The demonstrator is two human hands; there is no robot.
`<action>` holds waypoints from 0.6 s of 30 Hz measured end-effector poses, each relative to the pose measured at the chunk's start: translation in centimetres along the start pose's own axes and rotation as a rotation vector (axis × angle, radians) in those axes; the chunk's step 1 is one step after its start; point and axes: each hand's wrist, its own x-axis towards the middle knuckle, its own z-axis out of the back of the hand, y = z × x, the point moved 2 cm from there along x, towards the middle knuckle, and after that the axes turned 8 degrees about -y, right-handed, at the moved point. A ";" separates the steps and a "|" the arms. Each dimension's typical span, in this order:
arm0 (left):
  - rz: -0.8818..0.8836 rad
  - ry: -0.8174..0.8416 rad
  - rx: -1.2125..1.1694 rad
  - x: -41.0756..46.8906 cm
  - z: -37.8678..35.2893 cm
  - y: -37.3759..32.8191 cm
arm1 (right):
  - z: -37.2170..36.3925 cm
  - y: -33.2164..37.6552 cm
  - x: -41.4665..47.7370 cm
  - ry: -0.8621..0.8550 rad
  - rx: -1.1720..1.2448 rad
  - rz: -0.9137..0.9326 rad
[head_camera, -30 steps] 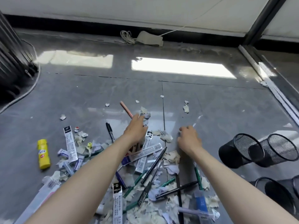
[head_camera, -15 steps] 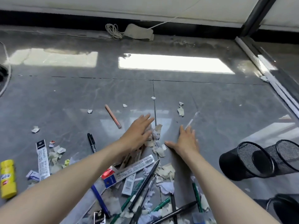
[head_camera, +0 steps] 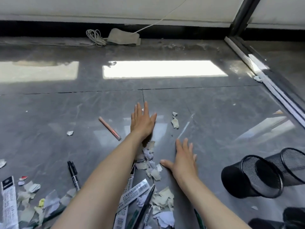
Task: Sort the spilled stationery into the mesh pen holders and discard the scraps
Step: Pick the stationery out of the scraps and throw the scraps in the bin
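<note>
Glossy grey stone tiles (head_camera: 206, 100) carry a strip of torn, crumpled paper scraps (head_camera: 149, 160) between two bare forearms. The left hand (head_camera: 142, 123) lies flat, palm down, fingers straight and spread, reaching far past the scraps and holding nothing. The right hand (head_camera: 184, 160) also presses flat on the tile, fingers splayed, thumb just beside the scraps, empty. Two black wire-mesh pen holders (head_camera: 252, 176) lie tipped over at right. A slim pink pen (head_camera: 109, 128) lies left of the left hand, a black marker (head_camera: 73, 173) nearer.

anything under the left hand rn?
The left hand lies flat and open on the floor. Paper scraps trail out from beneath its wrist. Whether scraps sit under the palm is hidden. The pink pen lies beside it, uncovered.
</note>
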 end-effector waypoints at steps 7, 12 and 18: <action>-0.223 0.092 0.109 2.5 -2.3 -3.5 | 0.0 -0.1 0.1 -0.020 0.035 -0.007; -0.705 0.265 0.240 0.1 -4.4 -5.8 | 0.1 0.0 0.3 -0.005 0.032 -0.032; -0.745 0.309 0.149 -7.1 0.2 -0.7 | 0.4 0.2 0.2 -0.012 0.037 -0.043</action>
